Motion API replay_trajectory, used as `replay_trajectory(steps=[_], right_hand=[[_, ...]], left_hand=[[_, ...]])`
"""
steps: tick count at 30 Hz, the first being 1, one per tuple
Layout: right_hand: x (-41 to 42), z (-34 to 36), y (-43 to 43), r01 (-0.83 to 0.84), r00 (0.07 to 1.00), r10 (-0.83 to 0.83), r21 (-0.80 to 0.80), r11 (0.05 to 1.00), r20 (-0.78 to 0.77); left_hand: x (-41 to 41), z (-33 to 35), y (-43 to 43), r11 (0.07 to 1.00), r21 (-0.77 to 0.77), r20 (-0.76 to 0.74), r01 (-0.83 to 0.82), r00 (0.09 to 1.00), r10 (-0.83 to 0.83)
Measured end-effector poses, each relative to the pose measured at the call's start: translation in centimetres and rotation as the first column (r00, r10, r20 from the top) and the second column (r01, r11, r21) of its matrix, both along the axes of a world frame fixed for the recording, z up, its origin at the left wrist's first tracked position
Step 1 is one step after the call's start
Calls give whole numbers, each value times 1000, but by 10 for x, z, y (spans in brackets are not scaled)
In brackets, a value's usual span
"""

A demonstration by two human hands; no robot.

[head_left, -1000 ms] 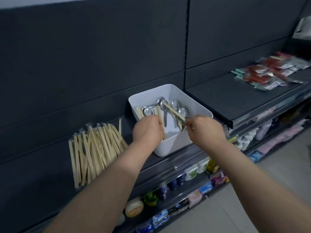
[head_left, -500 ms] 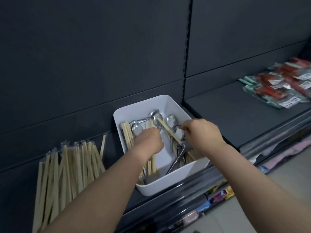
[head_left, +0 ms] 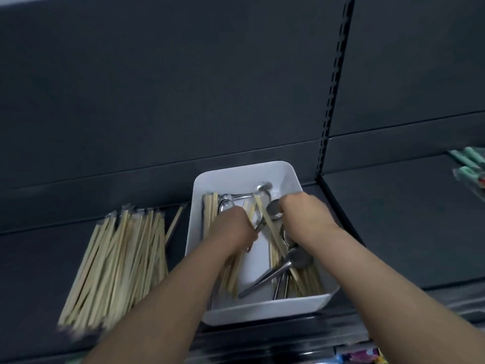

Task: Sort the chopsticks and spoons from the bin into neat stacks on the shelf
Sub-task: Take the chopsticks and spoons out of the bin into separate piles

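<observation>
Head view looks down on a white bin (head_left: 262,308) standing on a dark shelf (head_left: 393,232), pushed against the dark back panel (head_left: 183,88) just left of a slotted upright (head_left: 331,101). Both bare forearms reach into the bin from below.

The left hand (head_left: 231,227) is inside the bin's left half, back of the hand up and fingers curled down among the loose chopsticks (head_left: 210,214) there. More chopsticks and a thin metal handle stick out from beneath it, but the fingertips are hidden, so I cannot tell whether it has hold of anything.

The right hand (head_left: 301,214) is in the bin's far right part, also knuckles up with the fingers curled under. It sits just beside a spoon bowl (head_left: 274,211) and a slanted chopstick (head_left: 267,227). Whether it pinches either one I cannot tell.

Several spoons (head_left: 301,260) lie crossed in the bin's near right corner, handles pointing toward the front wall, mixed with another bunch of chopsticks.

On the shelf left of the bin, close to its wall, lies a wide fanned stack of chopsticks (head_left: 118,264), roughly parallel and blurred at the near end.

At the far right edge, on the neighbouring shelf section, lie green-tipped packets (head_left: 469,164), well apart from the bin.
</observation>
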State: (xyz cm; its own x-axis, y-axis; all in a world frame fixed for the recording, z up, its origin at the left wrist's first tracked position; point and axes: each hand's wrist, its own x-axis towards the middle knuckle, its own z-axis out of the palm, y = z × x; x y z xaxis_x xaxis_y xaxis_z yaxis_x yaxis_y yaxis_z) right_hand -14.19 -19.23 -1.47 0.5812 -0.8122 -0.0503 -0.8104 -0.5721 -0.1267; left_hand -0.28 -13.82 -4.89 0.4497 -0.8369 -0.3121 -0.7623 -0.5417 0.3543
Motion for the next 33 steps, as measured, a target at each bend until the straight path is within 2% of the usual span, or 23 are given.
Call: replay_trajectory(steps=[4, 7, 10, 14, 19, 23, 27, 33], right_hand=[[23, -17, 5, -61, 988, 85, 181, 982, -125], [30, -31, 9, -81, 980, 120, 236, 968, -156], [28, -36, 6, -58, 991, 82, 208, 976, -110], [22, -38, -6, -11, 1000, 14, 185, 983, -11], [32, -39, -8, -71, 995, 68, 35, 997, 78], [55, -46, -6, -133, 991, 128, 175, 975, 42], [66, -52, -3, -88, 994, 73, 209, 974, 82], [60, -47, -15, -43, 998, 26, 311, 949, 57]], left_hand=[[17, 4, 22, 991, -60, 38, -122, 992, 124], [15, 0, 35, 993, -10, 30, -118, 993, 118], [11, -1, 42, 986, -27, -2, -165, 986, 165], [8, 2, 44, 938, -124, -62, -323, 946, 317], [12, 5, 40, 872, -210, -146, -443, 896, 420], [9, 13, 45, 894, -183, -26, -409, 911, 412], [7, 12, 45, 920, -151, 65, -362, 925, 375], [5, 10, 35, 975, 48, 162, -217, 965, 207]])
